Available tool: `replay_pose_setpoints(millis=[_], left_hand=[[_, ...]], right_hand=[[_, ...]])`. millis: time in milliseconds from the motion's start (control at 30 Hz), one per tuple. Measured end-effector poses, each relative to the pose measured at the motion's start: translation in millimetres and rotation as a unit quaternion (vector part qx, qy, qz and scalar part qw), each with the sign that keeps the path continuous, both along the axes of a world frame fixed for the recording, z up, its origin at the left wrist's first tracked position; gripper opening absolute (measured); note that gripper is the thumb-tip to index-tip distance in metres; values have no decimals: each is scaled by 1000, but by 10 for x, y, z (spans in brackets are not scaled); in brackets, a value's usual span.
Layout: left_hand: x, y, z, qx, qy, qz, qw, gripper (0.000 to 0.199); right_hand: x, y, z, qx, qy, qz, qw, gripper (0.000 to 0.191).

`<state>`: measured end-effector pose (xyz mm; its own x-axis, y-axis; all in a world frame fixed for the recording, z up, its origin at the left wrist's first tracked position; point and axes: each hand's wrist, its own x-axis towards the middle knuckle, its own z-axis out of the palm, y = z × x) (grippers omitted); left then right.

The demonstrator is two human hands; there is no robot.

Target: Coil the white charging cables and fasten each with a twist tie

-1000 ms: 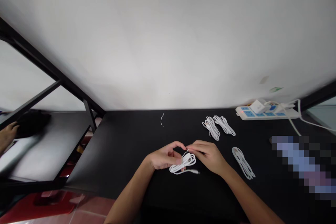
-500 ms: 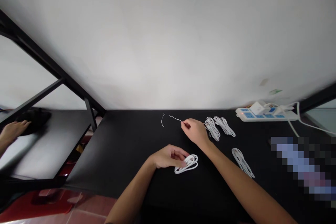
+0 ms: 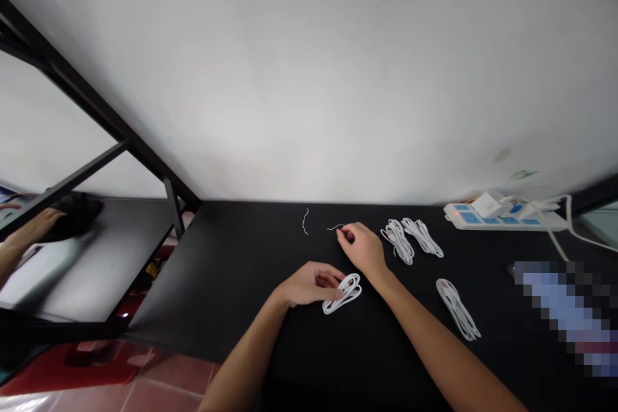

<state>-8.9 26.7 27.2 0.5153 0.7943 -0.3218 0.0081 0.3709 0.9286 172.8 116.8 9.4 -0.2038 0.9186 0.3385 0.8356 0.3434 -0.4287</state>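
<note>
Where the left hand [image 3: 308, 286] pinches — the white cable [image 3: 348, 290] is hidden

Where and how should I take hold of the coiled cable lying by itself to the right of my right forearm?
Probably best from above with the right hand, pinching across the middle of the coiled cable, thumb and fingers on its opposite long sides. It lies flat as a long, narrow bundle, slanting from far left to near right.

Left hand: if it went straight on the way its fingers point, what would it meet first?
Probably the right forearm, past the white cable bundle that the left hand holds; depth is unclear, so it could pass underneath.
</note>
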Motion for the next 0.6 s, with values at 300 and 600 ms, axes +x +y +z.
replay_pose_setpoints(millis=[300, 600], left_hand=[[5, -1, -43, -10, 6, 8, 1000, 56], [11, 6, 1, 7, -10, 40, 999, 55]], right_hand=[[181, 300, -118, -3, 13, 75, 997, 21], [43, 269, 44, -26, 118, 114, 986, 29]])
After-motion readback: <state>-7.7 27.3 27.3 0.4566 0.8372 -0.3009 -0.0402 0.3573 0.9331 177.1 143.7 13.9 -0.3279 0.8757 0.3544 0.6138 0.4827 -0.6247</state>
